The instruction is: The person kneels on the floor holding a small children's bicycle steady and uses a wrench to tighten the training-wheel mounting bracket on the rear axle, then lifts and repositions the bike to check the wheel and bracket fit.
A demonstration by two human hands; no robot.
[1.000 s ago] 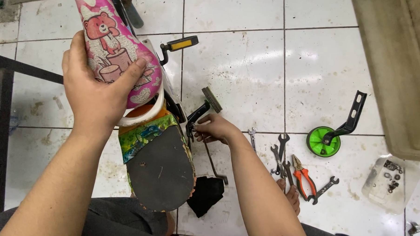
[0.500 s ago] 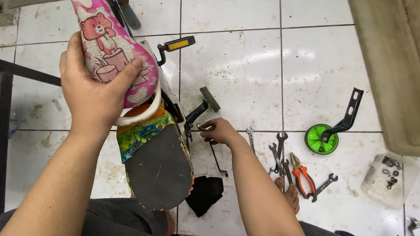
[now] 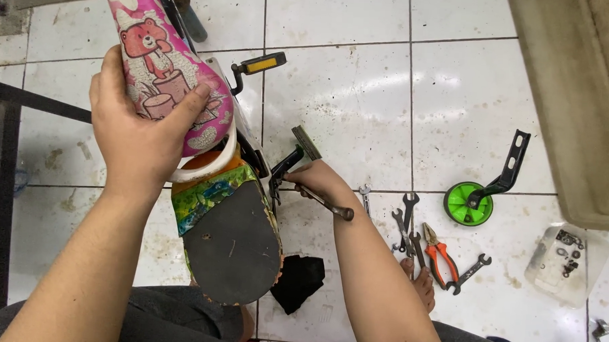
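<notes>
So here's where I'm at with the little kids' bike, left to right. My left hand is clamped over the pink bear-print saddle, holding the bike steady against my lap. Below it sits the padded rear seat with its colourful trim. My right hand is closed around a wrench, working at the rear axle area beside the black bracket – I can't tell if the nut there is loose or tight. One green training wheel with its bracket is already off, lying on the tiles well apart from the bike. Spare spanners, orange pliers and a clear tray of small hardware wait to the right – so I'd say roughly halfway.
</notes>
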